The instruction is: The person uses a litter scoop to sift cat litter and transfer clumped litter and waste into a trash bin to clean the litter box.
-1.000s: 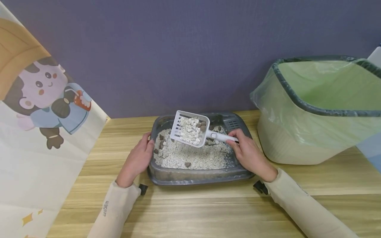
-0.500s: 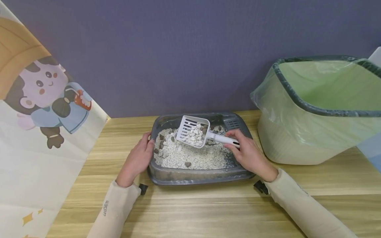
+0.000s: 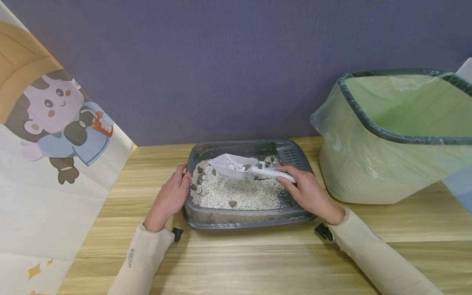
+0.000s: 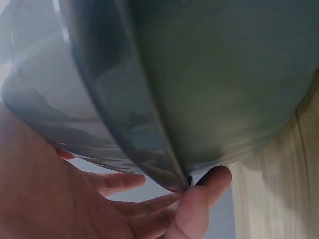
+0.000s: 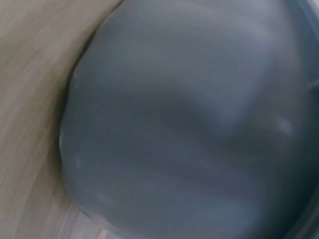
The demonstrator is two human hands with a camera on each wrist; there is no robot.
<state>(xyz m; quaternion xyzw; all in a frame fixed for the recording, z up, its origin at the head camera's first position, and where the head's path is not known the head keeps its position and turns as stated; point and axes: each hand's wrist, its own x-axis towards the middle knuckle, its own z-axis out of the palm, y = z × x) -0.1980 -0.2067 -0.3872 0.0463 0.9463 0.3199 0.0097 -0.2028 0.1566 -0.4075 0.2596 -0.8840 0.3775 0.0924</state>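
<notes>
My right hand [image 3: 309,192] grips the handle of a white slotted litter scoop [image 3: 236,174] in the head view. The scoop's head is tilted over the litter, with pale litter and a brown clump in it. Below lies a grey litter box [image 3: 236,219], filled with pale granules [image 3: 243,194] and several brown clumps [image 3: 232,203]. At the box's left end my left hand [image 3: 171,196] holds the rim; in the left wrist view its fingertips [image 4: 192,211] pinch the rim's edge. The right wrist view shows the box's outer wall [image 5: 174,129]; the right hand is out of that view.
A cream bin [image 3: 354,172] with a dark rim and a translucent green bag stands right of the box. Behind is a blue-purple wall [image 3: 221,69]. A cartoon-printed panel [image 3: 85,180] stands at the left. Everything rests on a wood-grain table [image 3: 239,262].
The scoop has tipped from facing up to tilted sideways, and it holds less visible litter. It dipped slightly toward the box. The left hand has stayed on the rim.
</notes>
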